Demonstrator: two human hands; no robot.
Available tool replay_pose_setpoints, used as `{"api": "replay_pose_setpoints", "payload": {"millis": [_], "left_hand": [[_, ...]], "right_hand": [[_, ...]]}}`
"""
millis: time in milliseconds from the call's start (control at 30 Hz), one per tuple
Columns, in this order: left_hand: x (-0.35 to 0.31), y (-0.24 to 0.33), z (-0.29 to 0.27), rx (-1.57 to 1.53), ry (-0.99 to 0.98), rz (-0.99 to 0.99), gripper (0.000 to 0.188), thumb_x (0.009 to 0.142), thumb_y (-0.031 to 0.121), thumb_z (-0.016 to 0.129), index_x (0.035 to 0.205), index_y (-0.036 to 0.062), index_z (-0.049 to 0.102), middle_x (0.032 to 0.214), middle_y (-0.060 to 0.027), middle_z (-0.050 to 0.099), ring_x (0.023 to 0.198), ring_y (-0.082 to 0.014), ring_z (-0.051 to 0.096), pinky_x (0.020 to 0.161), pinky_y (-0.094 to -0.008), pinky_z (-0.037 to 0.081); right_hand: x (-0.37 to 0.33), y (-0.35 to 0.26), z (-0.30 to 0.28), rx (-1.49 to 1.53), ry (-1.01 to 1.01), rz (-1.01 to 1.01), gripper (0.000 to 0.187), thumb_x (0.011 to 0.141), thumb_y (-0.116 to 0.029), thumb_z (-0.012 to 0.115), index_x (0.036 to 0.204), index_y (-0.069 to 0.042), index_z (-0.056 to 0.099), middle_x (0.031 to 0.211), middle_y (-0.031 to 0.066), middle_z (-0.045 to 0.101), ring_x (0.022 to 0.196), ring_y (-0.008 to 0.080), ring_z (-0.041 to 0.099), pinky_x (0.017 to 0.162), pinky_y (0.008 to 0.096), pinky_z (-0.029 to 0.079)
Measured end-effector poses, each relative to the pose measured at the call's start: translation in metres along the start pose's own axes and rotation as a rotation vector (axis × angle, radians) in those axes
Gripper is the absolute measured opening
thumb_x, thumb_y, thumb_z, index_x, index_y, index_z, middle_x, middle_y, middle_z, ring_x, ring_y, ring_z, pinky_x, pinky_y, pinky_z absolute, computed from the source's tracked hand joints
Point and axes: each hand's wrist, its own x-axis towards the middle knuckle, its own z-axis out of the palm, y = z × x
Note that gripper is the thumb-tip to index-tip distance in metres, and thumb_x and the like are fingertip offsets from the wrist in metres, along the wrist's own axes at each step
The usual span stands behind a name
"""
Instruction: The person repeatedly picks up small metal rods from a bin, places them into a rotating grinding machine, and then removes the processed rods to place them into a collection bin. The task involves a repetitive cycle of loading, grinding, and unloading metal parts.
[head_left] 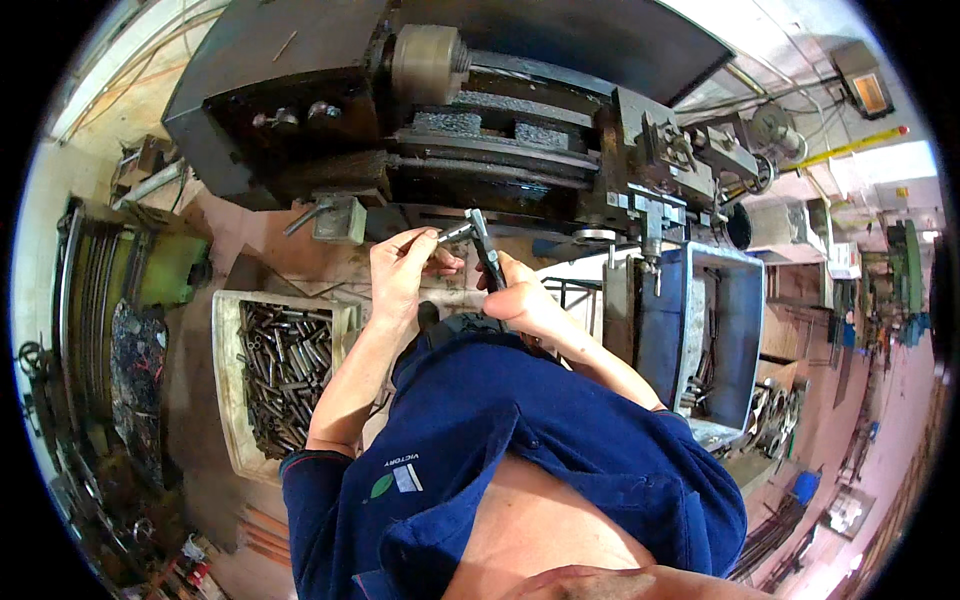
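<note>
L hand point(402, 272) pinched a small metal pin point(455, 234) by one end, out in front of the torso; R hand point(518, 295) gripped a dark caliper-type tool point(487, 250), its head at the pin's other end, contact unclear. Pin looked light, stiff, hard to break, poss. oily/slippery; best held by its outer end, w/ fingertips. Bin point(228, 385) of similar pcs point(285, 365) sat lower L; lathe point(490, 165) beyond.

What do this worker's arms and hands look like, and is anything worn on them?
The left hand and right hand are bare, with no gloves. Both forearms are uncovered, and no watch or bracelet shows at the wrists. Dark blue sleeves of a matching work shirt end near the elbows. No cables run along the arms.
</note>
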Motion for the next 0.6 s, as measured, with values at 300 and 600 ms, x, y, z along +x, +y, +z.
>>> {"api": "replay_pose_setpoints", "payload": {"millis": [300,600], "left_hand": [[0.025,-0.005,0.002,-0.107,-0.055,-0.175,0.019,0.086,0.016,0.052,0.087,-0.0026,0.056,0.065,-0.0116,0.06,0.058,-0.0219,0.063,0.052,-0.03,0.052],[0.051,-0.011,0.003,-0.048,-0.239,-0.186,0.022,0.087,0.019,0.051,0.089,-0.0029,0.056,0.066,-0.0103,0.061,0.057,-0.0184,0.062,0.052,-0.027,0.051]], "right_hand": [[0.001,-0.001,-0.001,-0.085,0.137,0.055,0.043,0.058,-0.02,0.055,0.095,0.002,0.049,0.078,0.0094,0.053,0.072,0.0187,0.051,0.065,0.0282,0.04],[0.011,0.026,0.002,-0.319,0.342,0.08,0.032,0.057,-0.017,0.056,0.084,0.0,0.05,0.067,0.0061,0.052,0.064,0.0163,0.05,0.058,0.0263,0.039]]}}
